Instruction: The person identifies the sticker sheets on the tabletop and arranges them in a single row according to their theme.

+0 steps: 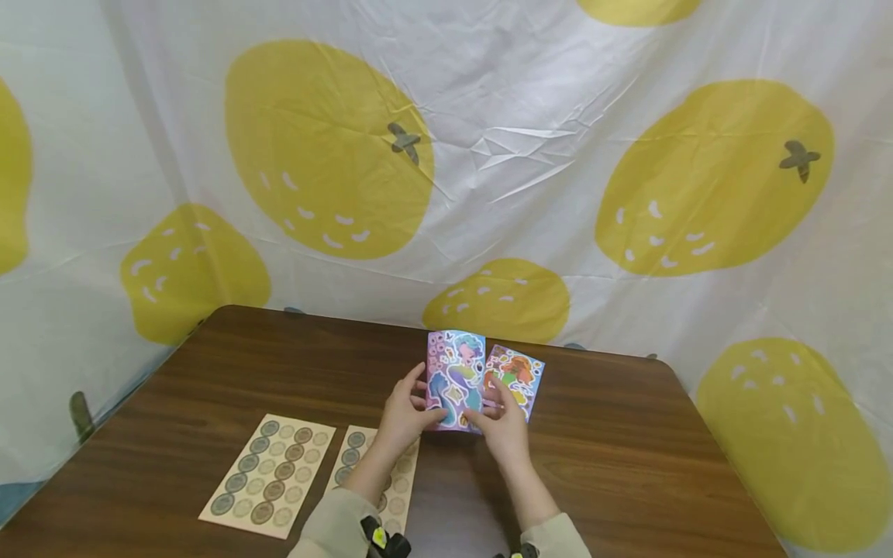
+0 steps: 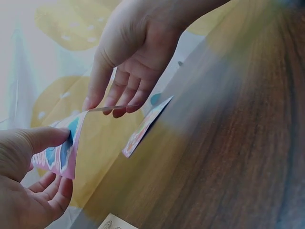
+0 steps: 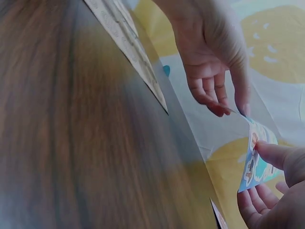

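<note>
A mermaid sticker sheet (image 1: 456, 376) in purple, pink and blue is held up above the table between both hands. My left hand (image 1: 403, 411) pinches its left edge, thumb on the printed face and fingers behind. On the opposite edge my right hand (image 1: 505, 430) pinches it the same way. In the left wrist view the held sheet (image 2: 64, 148) bows slightly between the thumbs. A second sticker sheet (image 1: 518, 376), with an orange-haired figure, lies on the table behind my right hand, partly covered by its fingers.
Two beige sheets of round stickers lie on the left: one sheet (image 1: 272, 474) in full view, another sheet (image 1: 354, 443) partly under my left forearm. The dark wooden table (image 1: 628, 465) ends at a white curtain (image 1: 516, 155) printed with yellow fruit.
</note>
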`<state>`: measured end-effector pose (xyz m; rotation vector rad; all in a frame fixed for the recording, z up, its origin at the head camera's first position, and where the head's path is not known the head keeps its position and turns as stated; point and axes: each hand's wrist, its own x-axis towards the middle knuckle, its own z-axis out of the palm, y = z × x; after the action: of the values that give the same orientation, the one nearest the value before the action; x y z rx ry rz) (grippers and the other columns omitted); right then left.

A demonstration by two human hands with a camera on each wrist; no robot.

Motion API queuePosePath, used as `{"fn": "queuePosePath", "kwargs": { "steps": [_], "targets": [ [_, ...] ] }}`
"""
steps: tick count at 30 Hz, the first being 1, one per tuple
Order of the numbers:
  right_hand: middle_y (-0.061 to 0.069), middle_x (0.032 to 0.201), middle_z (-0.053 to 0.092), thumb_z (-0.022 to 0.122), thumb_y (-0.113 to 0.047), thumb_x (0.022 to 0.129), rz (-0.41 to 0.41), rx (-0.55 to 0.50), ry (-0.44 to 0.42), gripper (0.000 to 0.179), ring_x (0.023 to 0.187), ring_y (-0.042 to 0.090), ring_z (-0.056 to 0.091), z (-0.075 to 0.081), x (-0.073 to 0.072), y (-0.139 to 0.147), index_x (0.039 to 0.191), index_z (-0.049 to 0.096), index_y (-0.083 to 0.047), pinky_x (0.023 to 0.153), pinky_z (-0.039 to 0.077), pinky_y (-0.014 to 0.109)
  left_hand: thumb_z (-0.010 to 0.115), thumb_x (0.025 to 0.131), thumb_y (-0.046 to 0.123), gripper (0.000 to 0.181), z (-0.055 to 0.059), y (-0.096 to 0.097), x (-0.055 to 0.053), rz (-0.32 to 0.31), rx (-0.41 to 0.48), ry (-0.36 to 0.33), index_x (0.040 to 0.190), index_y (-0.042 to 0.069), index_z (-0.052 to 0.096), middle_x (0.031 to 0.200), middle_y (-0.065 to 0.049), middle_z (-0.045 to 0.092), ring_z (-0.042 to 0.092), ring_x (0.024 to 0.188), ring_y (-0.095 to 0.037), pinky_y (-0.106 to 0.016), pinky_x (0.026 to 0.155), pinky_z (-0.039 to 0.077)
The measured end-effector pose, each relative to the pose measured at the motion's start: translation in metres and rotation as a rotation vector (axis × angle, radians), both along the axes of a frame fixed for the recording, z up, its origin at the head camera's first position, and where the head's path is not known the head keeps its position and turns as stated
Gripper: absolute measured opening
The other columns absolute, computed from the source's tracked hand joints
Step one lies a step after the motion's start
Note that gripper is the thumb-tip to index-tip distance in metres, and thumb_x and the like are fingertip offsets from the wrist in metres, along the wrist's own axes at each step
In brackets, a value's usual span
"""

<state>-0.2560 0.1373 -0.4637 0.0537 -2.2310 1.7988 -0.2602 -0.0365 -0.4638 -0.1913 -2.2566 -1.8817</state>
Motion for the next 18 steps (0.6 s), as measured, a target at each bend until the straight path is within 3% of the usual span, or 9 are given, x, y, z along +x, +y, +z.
{"fn": "queuePosePath", "kwargs": {
  "steps": [18],
  "targets": [
    [0.020, 0.100, 0.062, 0.078, 0.006, 0.073, -0.022, 0.088, -0.022, 0.069, 0.077, 0.026, 0.064, 0.001, 0.013, 0.021, 0.135, 0.049, 0.005, 0.056, 0.050, 0.021, 0.082, 0.070, 0.001, 0.082, -0.001, 0.007, 0.010, -0.031, -0.143, 0.037, 0.141, -0.003, 0.042, 0.100, -0.010, 0.051, 0.054, 0.074, -0.017, -0.023, 0.060, 0.050]
  ]
}}
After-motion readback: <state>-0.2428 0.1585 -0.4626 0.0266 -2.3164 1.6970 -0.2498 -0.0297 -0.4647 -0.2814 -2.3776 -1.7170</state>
